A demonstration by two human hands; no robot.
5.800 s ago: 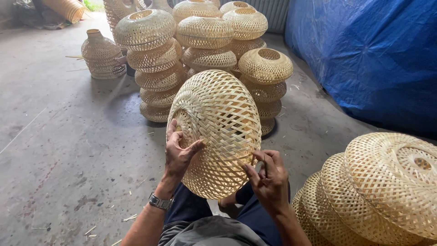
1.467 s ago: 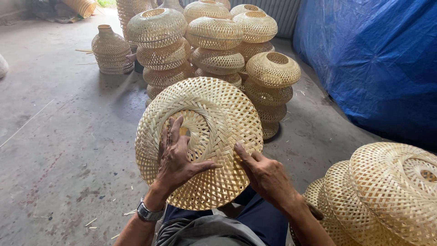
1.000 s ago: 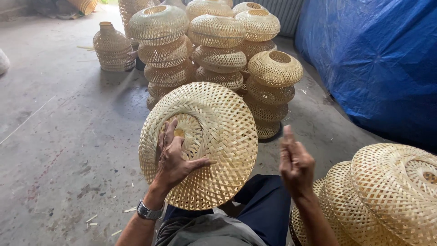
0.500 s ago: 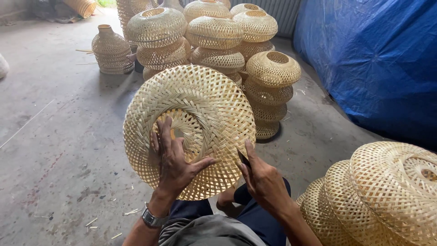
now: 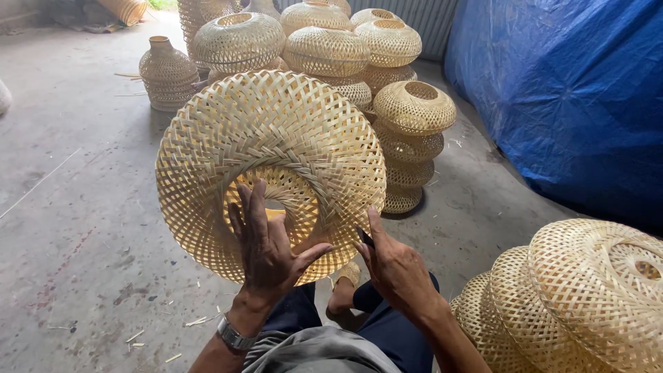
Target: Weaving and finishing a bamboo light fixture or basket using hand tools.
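I am watching the left hand [image 5: 266, 249] pressing flat against the woven bamboo shade [image 5: 269, 173], fingers spread wide across the weave just below its round centre opening, the thumb reaching out to the right. It is not pinching anything; the open palm is simply bracing the shade. A wristwatch [image 5: 235, 338] is sitting on that wrist. The right hand [image 5: 394, 266] is touching the shade's lower right rim, its fingers closed around a small dark tool [image 5: 364, 237] whose tip is poking up against the weave. The shade is being held up over the person's lap, tilted so its open centre faces the camera, clear of the concrete floor [image 5: 76, 228].

Behind the shade, toward the far edge of the floor, stacks of finished shades [image 5: 407, 131] are standing close together, with one vase-shaped woven piece [image 5: 166, 72] standing apart at their left. At the near right corner, another pile of wide shades [image 5: 587, 304] is leaning just beside the person's right arm. A blue tarpaulin [image 5: 566, 90] is hanging along the right edge. Small bamboo scraps [image 5: 197, 321] are lying on the floor near the left knee.
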